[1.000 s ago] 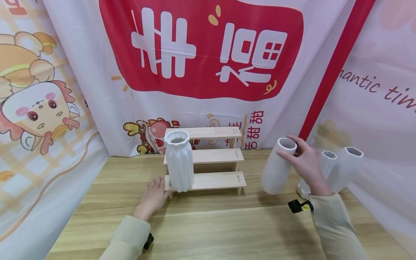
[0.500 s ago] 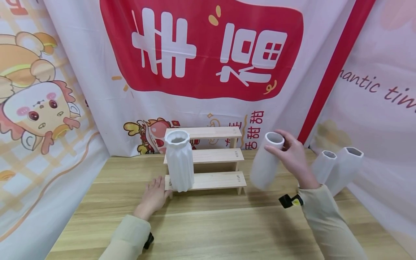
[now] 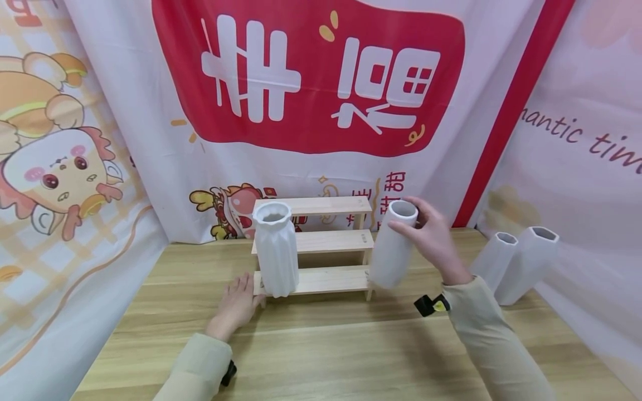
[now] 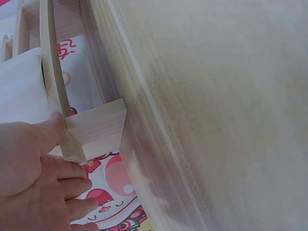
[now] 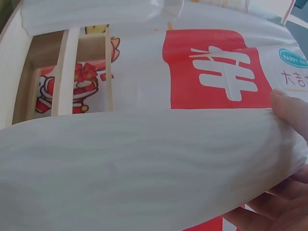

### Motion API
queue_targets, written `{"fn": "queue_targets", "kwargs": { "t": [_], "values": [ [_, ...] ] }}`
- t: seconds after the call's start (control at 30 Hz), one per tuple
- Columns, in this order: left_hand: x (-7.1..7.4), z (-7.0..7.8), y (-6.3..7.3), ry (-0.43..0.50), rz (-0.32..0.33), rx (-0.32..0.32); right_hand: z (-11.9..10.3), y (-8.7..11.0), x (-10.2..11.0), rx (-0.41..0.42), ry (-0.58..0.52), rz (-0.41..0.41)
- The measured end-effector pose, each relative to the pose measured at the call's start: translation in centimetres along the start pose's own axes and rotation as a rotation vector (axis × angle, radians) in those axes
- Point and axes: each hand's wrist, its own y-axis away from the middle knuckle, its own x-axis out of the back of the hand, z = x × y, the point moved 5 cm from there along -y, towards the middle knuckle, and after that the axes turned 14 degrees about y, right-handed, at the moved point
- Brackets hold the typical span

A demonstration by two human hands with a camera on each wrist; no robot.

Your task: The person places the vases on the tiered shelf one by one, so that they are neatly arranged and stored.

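White vase (image 3: 393, 248), from the head view: it is plain and matte, tall, a little narrower toward its round, thick-rimmed mouth, and somewhat blurred. It is at the right end of the three-step wooden shelf (image 3: 321, 281), overlapping the two lower boards; whether it touches them you cannot tell. Your right grip (image 3: 433, 236) grasps it just below the rim, spread as wide as the neck, thumb on the near side and fingers behind. The mouth points up, and the long axis is near upright, its top slanting rightward. Your left grip (image 3: 236, 303) is released, fingers extended, beside the shelf's left end, where a fluted vase (image 3: 278, 253) stands. Farther right on the counter (image 3: 321, 356) are two more vases (image 3: 529, 264) with angular mouths.

From the left wrist view, your thumb rests against the end of a shelf board, fingers stretched out beside it, grasping no vase.

From the right wrist view, the vase's pale, smooth side fills the lower part. Your thumb lies over its upper edge, your fingers beneath; its long axis runs across, away from your hand toward the left.
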Motion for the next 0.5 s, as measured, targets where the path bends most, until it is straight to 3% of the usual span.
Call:
{"fn": "queue_targets", "kwargs": {
  "t": [0.17, 0.5],
  "values": [
    [0.0, -0.1, 0.0, -0.004, -0.001, 0.008, -1.3, -0.1, -0.7, 0.034, -0.013, -0.004],
    [0.0, 0.0, -0.1, -0.003, -0.006, 0.008, 0.9, -1.6, -3.3, 0.060, -0.061, -0.009]
  ]
}}
